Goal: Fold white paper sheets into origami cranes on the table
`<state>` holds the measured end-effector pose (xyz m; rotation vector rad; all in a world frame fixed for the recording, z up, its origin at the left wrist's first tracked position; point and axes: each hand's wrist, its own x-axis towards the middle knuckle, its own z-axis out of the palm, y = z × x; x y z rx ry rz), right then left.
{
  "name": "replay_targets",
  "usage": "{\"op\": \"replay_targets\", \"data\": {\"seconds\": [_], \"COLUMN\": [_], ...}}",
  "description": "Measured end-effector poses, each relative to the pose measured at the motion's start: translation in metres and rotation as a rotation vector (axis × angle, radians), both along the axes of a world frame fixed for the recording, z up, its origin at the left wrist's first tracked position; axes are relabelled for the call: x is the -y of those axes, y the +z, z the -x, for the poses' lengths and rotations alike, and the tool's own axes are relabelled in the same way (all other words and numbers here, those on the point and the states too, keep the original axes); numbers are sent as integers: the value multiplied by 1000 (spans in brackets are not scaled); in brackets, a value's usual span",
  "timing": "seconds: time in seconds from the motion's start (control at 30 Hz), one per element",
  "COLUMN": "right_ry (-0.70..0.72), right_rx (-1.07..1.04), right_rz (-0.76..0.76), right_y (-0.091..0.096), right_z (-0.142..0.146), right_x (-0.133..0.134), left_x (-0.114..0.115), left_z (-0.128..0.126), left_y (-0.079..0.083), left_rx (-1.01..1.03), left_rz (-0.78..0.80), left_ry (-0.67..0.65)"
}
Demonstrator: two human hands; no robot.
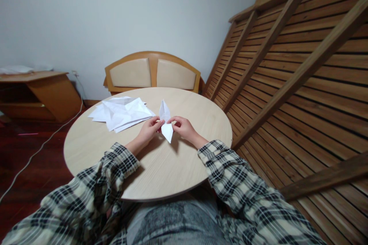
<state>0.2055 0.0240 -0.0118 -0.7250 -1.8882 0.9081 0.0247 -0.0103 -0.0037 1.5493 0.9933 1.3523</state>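
Note:
A small folded white paper piece [166,121], pointed at top and bottom, is held upright above the round light-wood table [120,160]. My left hand [149,130] pinches its left side and my right hand [184,128] pinches its right side, fingertips nearly meeting at the paper's middle. Both arms wear plaid sleeves.
A loose pile of white creased paper sheets [122,113] lies on the table's far left. A wooden chair [152,72] stands behind the table. Slatted wooden panels [301,84] lean on the right. A low wooden cabinet [37,92] and a cable [43,145] are at the left.

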Motion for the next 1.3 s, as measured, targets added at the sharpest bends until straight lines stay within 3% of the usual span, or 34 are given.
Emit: {"op": "replay_targets", "data": {"seconds": [0.37, 0.73, 1.3], "right_ry": [7, -33, 0], "right_rx": [-40, -5, -189], "right_rz": [61, -74, 134], "right_y": [-2, 3, -5], "right_z": [2, 1, 6], "right_x": [-1, 2, -3], "left_x": [-2, -3, -2], "left_z": [2, 3, 1], "left_y": [-4, -3, -2], "left_rx": [-23, -59, -92], "left_rz": [2, -20, -35], "left_ry": [9, -42, -54]}}
